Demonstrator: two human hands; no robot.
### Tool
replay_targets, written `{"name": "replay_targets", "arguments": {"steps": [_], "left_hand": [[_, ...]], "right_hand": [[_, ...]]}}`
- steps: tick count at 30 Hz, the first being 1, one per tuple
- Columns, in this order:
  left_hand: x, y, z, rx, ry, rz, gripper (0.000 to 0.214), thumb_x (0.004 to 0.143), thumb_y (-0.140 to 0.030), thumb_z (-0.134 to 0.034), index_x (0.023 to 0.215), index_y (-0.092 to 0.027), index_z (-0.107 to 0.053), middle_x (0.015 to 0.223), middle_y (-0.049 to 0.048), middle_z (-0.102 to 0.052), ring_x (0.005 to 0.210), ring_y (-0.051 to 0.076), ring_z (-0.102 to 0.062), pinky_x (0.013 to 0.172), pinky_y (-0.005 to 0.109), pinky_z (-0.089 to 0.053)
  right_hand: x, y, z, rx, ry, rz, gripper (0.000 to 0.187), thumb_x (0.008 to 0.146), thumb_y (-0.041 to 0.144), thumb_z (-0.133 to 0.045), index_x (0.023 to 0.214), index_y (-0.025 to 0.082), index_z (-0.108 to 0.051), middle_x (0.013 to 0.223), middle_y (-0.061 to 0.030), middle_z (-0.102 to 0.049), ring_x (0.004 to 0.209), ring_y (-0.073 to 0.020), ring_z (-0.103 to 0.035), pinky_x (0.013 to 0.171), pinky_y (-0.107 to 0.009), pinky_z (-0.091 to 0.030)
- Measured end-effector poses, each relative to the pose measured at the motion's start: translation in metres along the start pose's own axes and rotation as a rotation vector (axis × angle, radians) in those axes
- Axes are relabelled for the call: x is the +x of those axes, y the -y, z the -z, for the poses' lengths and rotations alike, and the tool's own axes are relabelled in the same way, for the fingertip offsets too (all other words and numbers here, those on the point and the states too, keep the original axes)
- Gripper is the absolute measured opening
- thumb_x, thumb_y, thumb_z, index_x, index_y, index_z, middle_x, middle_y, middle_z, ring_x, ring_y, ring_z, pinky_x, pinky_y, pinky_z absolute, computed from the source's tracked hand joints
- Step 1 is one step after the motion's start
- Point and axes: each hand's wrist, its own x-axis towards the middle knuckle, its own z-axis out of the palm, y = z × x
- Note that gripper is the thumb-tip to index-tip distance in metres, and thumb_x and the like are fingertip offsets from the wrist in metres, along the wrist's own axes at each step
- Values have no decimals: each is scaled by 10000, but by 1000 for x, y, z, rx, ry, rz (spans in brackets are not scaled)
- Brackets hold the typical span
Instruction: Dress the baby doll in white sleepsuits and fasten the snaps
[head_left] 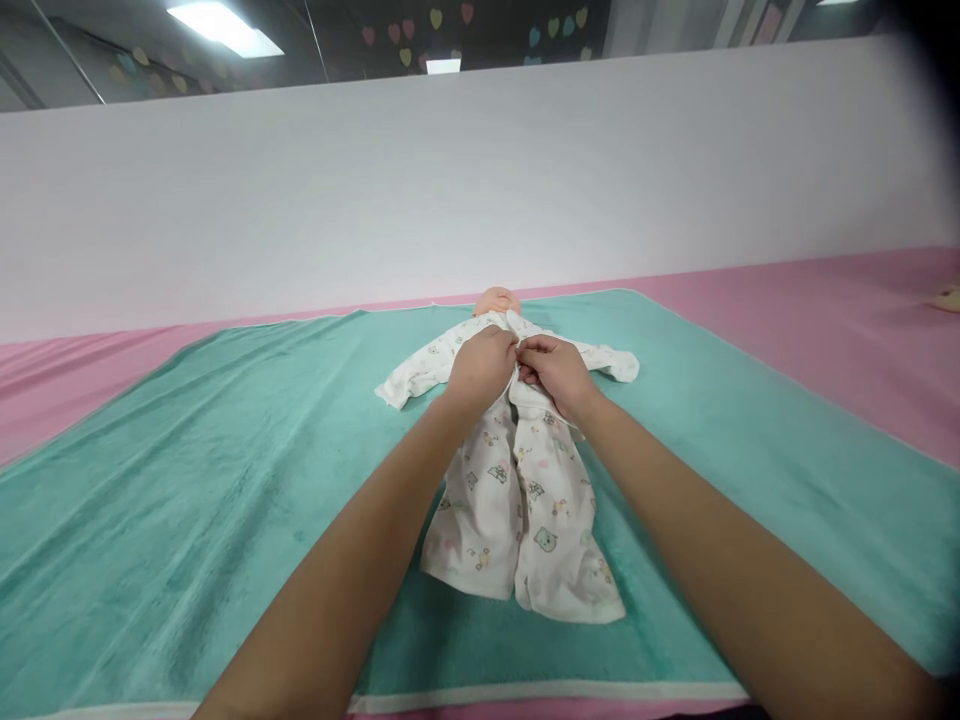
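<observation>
A baby doll (496, 300) lies on its back, head away from me, dressed in a white printed baby shirt (429, 366) with sleeves spread to both sides. White printed baby trousers (491, 500) with small animal pictures cover its legs. At the middle of the chest my left hand (486, 362) is closed, its fingers pinching the shirt's front edge. Close against it, my right hand (553, 372) also pinches the shirt front. The fingertips of both hands meet there and partly hide the cloth between them.
Under the doll is a turquoise blanket (225, 500) with a pale border, spread over a pink sheet (795, 310). A white wall panel (450, 190) rises behind, with dark glass (510, 35) bearing heart shapes above it. A small pale object (949, 299) sits at the right edge.
</observation>
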Motion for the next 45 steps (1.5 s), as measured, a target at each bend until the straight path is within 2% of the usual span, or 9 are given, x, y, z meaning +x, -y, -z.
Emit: {"name": "replay_targets", "arguments": {"steps": [5,7,10,20,31,35,40,43,45], "left_hand": [[3,-1,8,66,112,-14,211,779,-122,-405,694,-172,-592,760,60,-610,717,176,-521,585,281,-316],[3,-1,9,59,108,5,205,769,-125,-413,688,-170,-596,757,65,-616,720,179,-525,592,283,-318],[1,-2,7,13,41,61,208,763,-124,-415,703,-166,-610,788,73,-633,742,183,-539,621,284,-339],[-2,3,5,-470,-56,317,247,708,-141,-507,908,-182,-645,799,17,-662,748,148,-582,727,256,-430],[-6,12,7,-932,-30,350,185,703,-208,-562,868,-169,-636,787,13,-625,711,114,-559,664,218,-431],[-7,13,9,-1024,-1,368,189,694,-210,-583,874,-173,-625,722,-9,-584,642,89,-520,627,202,-418],[-6,14,7,-1006,18,371,182,722,-202,-529,875,-182,-627,649,-24,-545,606,89,-498,604,202,-412],[-5,14,2,-844,-73,412,209,728,-195,-508,898,-178,-628,721,-6,-590,654,107,-526,655,225,-433],[-4,15,-1,-709,-137,440,255,725,-176,-501,947,-171,-627,829,18,-625,711,118,-549,711,243,-442]], "right_hand": [[0,0,-1,-22,-5,-5,108,664,235,-611,708,141,-639,550,-1,-582,494,-75,-520,460,-158,-405],[-1,1,0,-24,5,-2,113,666,243,-611,701,138,-639,558,-2,-583,499,-76,-521,463,-160,-407],[-2,3,0,-36,14,6,125,679,255,-607,704,138,-644,559,0,-581,497,-73,-515,468,-159,-410],[-1,2,-3,-41,17,20,162,710,307,-623,727,146,-626,606,3,-587,490,-69,-535,449,-153,-420],[-1,3,-1,7,56,27,286,718,436,-650,794,169,-580,716,-6,-612,503,-77,-572,442,-161,-437],[0,3,0,16,61,10,248,714,388,-655,805,169,-581,690,2,-609,496,-73,-565,442,-157,-430],[1,3,1,46,45,-31,210,700,296,-637,849,163,-571,707,-4,-619,500,-73,-566,441,-156,-414],[-1,3,-1,19,36,-27,221,712,319,-604,861,162,-561,734,-13,-623,510,-74,-567,447,-159,-409],[-3,2,-4,-18,-29,10,257,720,333,-574,923,178,-542,791,-12,-625,530,-80,-572,448,-167,-406]]}}
